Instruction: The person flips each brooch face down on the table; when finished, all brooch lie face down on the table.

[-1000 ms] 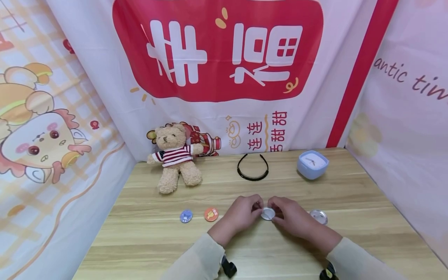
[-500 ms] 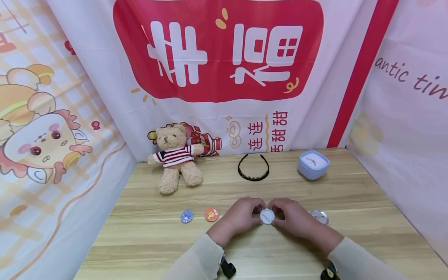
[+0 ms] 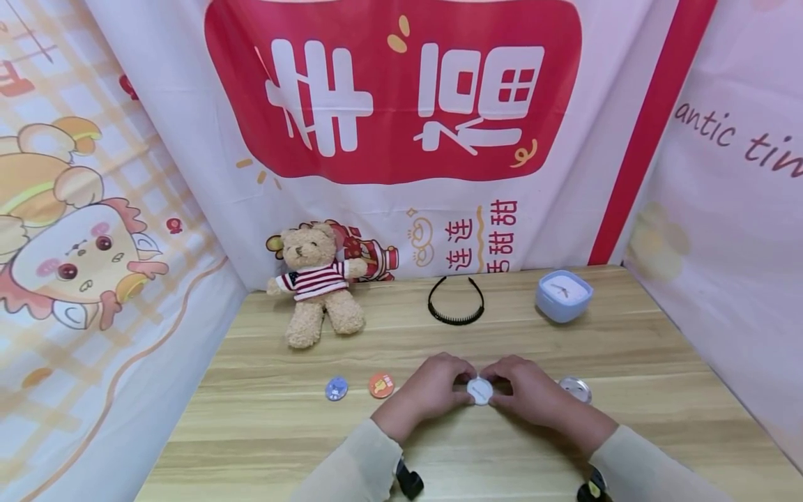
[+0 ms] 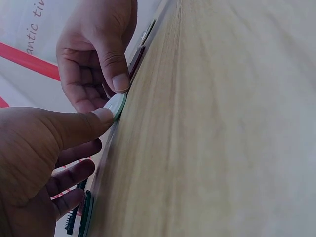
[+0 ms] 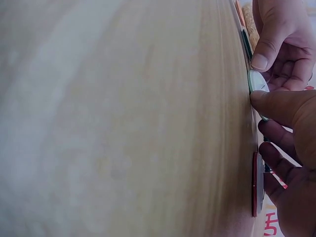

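Observation:
A small round badge (image 3: 479, 391) shows its whitish back with a thin pin line across it, close over the table in front of me. My left hand (image 3: 439, 385) pinches its left edge between thumb and curled fingers. On the opposite edge, my right hand (image 3: 522, 388) grips it the same way. Both thumbs press the badge's rim in the left wrist view, where the badge (image 4: 116, 104) has a green edge. Just beyond my right wrist lies a shiny silver-backed badge (image 3: 576, 389). A blue badge (image 3: 336, 388) and an orange badge (image 3: 380, 385) lie left of my left hand.
At the back left a teddy bear (image 3: 320, 286) in a striped sweater leans on the printed cloth wall. A black toothed headband (image 3: 456, 319) and a light blue clock (image 3: 562, 298) stand along the back of the wooden table (image 3: 251, 432).
The badge between my hands has turned flatter toward the camera, so its back shows rounder. Both hands have shifted slightly with it, still pinching. The other things stay put.

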`<state>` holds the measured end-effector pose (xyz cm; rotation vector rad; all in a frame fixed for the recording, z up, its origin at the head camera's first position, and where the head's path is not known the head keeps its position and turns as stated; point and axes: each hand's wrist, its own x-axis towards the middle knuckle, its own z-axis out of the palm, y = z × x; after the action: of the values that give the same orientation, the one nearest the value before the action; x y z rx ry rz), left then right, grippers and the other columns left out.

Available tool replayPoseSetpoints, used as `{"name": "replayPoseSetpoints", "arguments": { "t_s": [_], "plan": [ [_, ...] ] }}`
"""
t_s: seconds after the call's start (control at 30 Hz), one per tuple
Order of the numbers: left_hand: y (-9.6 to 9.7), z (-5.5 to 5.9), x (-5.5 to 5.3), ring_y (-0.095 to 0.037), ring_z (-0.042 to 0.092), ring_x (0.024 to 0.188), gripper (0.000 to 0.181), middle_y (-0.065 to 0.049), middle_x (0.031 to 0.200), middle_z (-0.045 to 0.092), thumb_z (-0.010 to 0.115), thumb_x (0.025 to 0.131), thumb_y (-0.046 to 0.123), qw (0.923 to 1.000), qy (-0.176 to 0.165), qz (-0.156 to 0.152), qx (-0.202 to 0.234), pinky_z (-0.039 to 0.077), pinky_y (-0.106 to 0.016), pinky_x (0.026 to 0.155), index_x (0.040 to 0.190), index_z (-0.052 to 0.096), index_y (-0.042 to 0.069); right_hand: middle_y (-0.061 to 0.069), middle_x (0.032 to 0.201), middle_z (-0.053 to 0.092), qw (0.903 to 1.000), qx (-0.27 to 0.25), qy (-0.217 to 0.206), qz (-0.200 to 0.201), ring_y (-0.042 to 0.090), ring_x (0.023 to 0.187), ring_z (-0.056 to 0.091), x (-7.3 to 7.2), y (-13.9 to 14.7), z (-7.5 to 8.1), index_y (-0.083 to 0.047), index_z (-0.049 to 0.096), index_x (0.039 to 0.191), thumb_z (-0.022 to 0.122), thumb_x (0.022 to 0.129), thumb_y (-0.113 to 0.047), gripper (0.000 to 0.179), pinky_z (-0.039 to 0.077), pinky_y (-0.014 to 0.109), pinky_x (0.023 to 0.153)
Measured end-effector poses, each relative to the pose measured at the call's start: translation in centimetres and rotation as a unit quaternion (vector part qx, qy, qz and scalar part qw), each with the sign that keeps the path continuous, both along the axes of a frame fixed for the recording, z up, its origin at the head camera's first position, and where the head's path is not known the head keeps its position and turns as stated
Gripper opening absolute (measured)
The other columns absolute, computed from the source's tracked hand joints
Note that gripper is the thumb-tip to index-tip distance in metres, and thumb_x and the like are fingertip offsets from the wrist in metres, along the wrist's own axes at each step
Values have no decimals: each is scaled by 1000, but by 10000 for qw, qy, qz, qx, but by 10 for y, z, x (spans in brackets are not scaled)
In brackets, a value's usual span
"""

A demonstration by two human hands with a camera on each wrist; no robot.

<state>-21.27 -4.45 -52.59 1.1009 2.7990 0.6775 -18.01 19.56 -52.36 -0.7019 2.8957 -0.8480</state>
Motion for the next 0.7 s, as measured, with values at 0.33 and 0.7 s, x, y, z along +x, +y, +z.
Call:
{"name": "replayPoseSetpoints", "arguments": {
  "t_s": [0.33, 0.7],
  "plan": [
    [0, 0, 0, -4, 64, 104, 30, 14, 113, 79, 89, 92, 35, 9998, 155, -100, -106, 52, -25, 98, 118, 81, 23, -10, 122, 76, 9999, 10, -122, 89, 18, 122, 66, 1, 1, 3, -22, 80, 127, 88, 93, -22, 35, 58, 49, 106],
    [1, 1, 0, -5, 65, 105, 30, 14, 111, 79, 89, 93, 35, 9986, 376, -204, -305, 52, -27, 101, 119, 82, 23, -14, 117, 75, 9996, 125, 104, 229, 14, 118, 66, -2, 3, -1, -23, 81, 122, 88, 93, -22, 29, 59, 45, 103]
  ]
}}
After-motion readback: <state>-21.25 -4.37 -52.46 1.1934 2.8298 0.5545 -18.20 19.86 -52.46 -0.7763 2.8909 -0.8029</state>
